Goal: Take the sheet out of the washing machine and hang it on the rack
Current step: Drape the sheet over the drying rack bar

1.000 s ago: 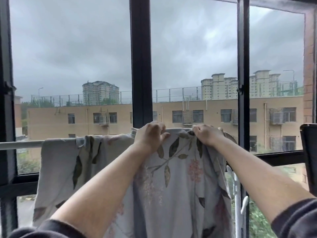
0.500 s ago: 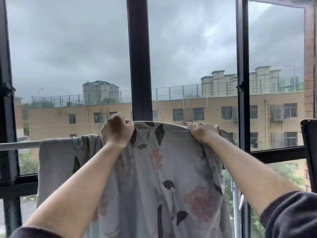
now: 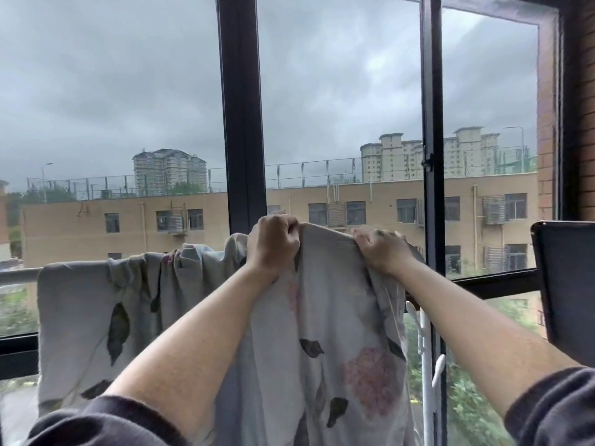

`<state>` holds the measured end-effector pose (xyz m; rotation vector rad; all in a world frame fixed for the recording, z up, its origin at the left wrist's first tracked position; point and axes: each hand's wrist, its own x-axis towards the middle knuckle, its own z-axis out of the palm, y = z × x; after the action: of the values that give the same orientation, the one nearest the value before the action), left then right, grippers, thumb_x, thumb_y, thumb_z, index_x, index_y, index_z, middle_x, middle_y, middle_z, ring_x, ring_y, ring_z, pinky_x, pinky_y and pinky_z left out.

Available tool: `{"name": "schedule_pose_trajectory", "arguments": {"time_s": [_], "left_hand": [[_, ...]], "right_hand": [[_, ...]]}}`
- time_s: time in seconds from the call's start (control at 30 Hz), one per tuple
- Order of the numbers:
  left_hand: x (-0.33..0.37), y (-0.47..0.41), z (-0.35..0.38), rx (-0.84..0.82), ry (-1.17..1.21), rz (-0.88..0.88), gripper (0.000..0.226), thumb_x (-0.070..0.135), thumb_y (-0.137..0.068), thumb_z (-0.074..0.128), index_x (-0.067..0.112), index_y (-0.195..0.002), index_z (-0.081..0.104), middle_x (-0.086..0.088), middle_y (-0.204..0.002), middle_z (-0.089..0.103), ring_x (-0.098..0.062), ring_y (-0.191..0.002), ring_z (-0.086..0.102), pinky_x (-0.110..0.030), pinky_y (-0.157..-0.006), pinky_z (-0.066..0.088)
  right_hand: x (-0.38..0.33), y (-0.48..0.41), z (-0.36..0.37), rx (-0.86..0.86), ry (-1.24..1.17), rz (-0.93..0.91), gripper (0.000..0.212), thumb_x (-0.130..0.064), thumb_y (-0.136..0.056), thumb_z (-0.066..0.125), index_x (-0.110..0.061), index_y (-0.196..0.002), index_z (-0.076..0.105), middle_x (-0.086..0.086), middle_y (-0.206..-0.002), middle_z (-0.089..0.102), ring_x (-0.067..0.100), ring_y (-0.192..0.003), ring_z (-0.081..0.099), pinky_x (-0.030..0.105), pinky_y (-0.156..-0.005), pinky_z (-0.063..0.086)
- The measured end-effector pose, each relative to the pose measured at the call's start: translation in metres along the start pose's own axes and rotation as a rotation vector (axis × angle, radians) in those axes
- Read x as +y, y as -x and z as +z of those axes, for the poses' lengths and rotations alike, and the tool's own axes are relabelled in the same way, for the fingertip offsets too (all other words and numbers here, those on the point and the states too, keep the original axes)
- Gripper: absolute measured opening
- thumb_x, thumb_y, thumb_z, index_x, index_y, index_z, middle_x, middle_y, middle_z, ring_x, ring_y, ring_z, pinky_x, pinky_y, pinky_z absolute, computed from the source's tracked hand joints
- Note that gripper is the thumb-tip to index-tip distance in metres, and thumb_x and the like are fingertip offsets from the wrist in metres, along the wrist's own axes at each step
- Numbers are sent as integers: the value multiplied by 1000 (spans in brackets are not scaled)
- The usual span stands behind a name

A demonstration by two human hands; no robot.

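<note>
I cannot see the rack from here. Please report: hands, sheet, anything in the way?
Both gripping: left hand, right hand, on top edge of sheet. Sheet over rail, bunched left of the hands. Nothing seen in the way.

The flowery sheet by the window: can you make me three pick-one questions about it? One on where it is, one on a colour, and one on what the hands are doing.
1. Where does the pale grey flowered cloth sheet hang?
A. over the pale metal rack rail
B. on the floor
C. inside a basket

2. What colour is its big printed flower?
A. blue
B. pink
C. yellow

3. What are the left hand and the right hand doing?
A. lying flat and holding nothing
B. gripping the sheet's top edge
C. pointing at the sky

Answers:
1 A, the cloth drapes over the rail.
2 B, the bloom is plainly pink.
3 B, the fingers of both hands curl round the cloth.
</note>
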<state>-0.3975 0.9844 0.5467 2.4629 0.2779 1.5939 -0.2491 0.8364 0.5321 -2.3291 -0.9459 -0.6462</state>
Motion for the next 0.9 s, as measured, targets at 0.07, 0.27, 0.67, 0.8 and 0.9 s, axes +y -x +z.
{"name": "schedule_pose_trajectory", "arguments": {"time_s": [0.07, 0.27, 0.67, 0.8, 0.9], "left_hand": [[1, -7, -7, 85, 108, -65, 24, 15, -79, 47, 8, -69, 68, -5, -76, 65, -27, -75, 60, -36, -70, 50], [-25, -26, -56, 520, 351, -506, 20, 15, -91, 53, 8, -95, 71, -13, -94, 71, -27, -87, 63, -25, -70, 42], [-43, 3, -62, -160, -499, -37, 22, 21, -90, 45, 16, -105, 60, -6, -112, 55, -27, -107, 52, -39, -89, 37], [-33, 7, -42, -281, -248, 46, 34, 43, -92, 51, 16, -76, 64, -1, -77, 64, -24, -78, 61, -28, -62, 38], [-35, 8, -40, -181, -115, 9, 33, 30, -90, 58, 6, -70, 67, -7, -68, 68, -24, -70, 62, -30, -60, 43]], "right_hand": [[4, 1, -5, -23, -42, 53, 53, -46, -100, 16, -17, -128, 51, 13, -137, 50, 30, -126, 45, 46, -105, 26], [-6, -3, -13, -96, 16, 60, 54, -53, -98, 19, -18, -119, 53, 11, -133, 53, 28, -124, 46, 48, -104, 29], [-37, -4, -1, -50, 4, -25, 36, -33, -98, 32, -19, -95, 65, 11, -118, 64, 31, -112, 54, 45, -94, 30], [-34, -7, -2, -2, 18, -6, 35, -30, -97, 35, -18, -88, 67, 12, -110, 66, 32, -105, 56, 42, -90, 32], [-38, -5, 0, 84, -4, 7, 37, -31, -98, 35, -14, -89, 68, 13, -106, 68, 32, -102, 58, 40, -92, 34]]}}
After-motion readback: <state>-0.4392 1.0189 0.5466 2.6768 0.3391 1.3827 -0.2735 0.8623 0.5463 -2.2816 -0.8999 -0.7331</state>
